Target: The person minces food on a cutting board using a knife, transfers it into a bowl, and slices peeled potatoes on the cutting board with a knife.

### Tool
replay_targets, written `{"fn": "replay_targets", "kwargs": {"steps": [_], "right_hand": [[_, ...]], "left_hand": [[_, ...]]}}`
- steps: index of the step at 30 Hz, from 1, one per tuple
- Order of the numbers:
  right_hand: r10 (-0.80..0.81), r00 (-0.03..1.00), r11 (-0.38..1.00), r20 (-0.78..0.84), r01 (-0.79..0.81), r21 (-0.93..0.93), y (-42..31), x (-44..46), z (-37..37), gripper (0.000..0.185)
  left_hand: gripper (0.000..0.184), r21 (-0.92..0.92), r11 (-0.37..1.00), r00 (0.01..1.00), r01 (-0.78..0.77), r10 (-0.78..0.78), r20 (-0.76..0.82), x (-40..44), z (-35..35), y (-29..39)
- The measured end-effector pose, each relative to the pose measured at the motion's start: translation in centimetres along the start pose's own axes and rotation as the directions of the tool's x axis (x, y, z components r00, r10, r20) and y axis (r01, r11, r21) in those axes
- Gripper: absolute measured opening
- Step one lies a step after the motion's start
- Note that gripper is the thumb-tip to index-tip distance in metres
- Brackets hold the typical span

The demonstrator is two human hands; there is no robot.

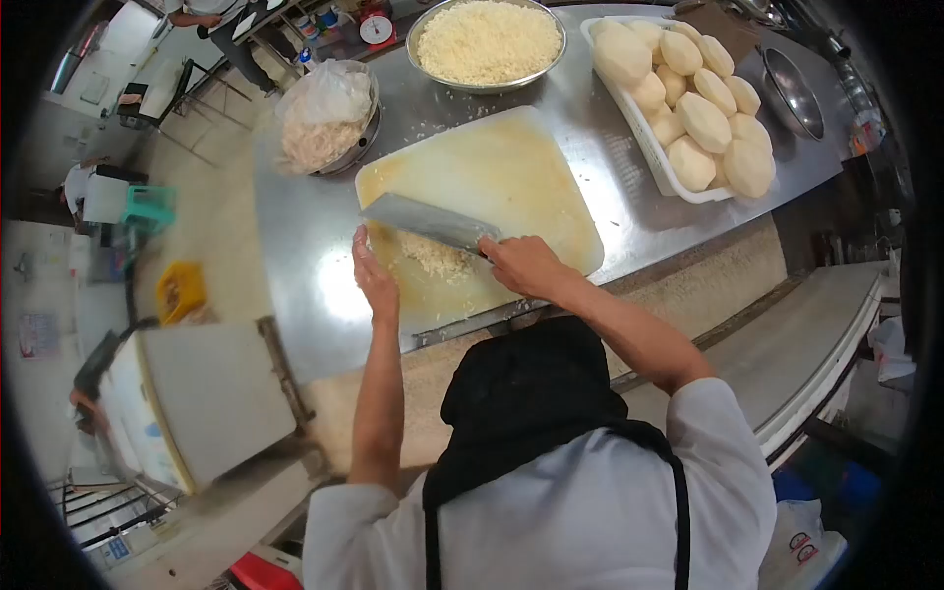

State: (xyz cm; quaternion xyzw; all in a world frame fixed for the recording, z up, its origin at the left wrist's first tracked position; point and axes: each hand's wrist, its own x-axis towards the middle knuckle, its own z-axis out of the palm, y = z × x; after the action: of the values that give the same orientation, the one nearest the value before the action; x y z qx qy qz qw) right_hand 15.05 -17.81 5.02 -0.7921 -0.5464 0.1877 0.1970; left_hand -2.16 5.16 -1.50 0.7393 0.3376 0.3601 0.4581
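My right hand (pixel 521 265) is wrapped round the handle of a broad cleaver (pixel 433 220). Its blade points left across the white, yellow-stained cutting board (pixel 511 147). A small heap of chopped pale bits (pixel 433 258) lies just on the near side of the blade, partly hidden by it. At the left edge of the board is my left hand (pixel 375 278), fingers stretched out toward the blade's tip, holding nothing. Whether it touches the board I cannot tell.
A metal bowl (pixel 418 43) heaped with chopped pale pieces stands behind the board. Peeled potato-like roots (pixel 708 118) fill a white basket (pixel 654 162) at right, beside an empty metal bowl (pixel 792 93). A bag-topped container (pixel 329 118) stands at left. Other people appear at the far left.
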Motion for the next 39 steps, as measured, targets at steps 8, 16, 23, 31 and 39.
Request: {"fn": "replay_targets", "kwargs": {"steps": [8, 16, 23, 31, 39], "right_hand": [[0.503, 0.862, 0.482, 0.069, -0.346, 0.805, 4.2, -10.5, -4.6, 0.021], [0.633, 0.738, 0.022, 0.236, -0.322, 0.947, 9.4, -15.1, -2.1, 0.034], [0.444, 0.829, 0.141, 0.339, -0.438, 0.888, -2.6, -7.6, 3.1, 0.027], [0.202, 0.924, 0.144, 0.324, -0.355, 0.924, -4.7, -6.3, 4.1, 0.022], [0.185, 0.975, 0.117, 0.124, -0.147, 0.982, -2.2, -5.8, -2.6, 0.025]], "left_hand": [[0.048, 0.334, 0.857, 0.871, -0.392, 0.229, 0.435, 0.6, 4.3, 2.7], [0.095, 0.494, 0.745, 0.855, -0.449, 0.196, 0.481, -2.6, -0.4, 2.5], [0.108, 0.476, 0.839, 0.955, -0.262, 0.154, 0.254, -6.0, 6.3, 6.8], [0.072, 0.31, 0.947, 0.994, -0.087, 0.106, -0.042, -5.1, 8.4, 6.4], [0.072, 0.252, 0.94, 0.971, -0.232, 0.237, 0.011, 0.4, 12.6, 15.7]]}}
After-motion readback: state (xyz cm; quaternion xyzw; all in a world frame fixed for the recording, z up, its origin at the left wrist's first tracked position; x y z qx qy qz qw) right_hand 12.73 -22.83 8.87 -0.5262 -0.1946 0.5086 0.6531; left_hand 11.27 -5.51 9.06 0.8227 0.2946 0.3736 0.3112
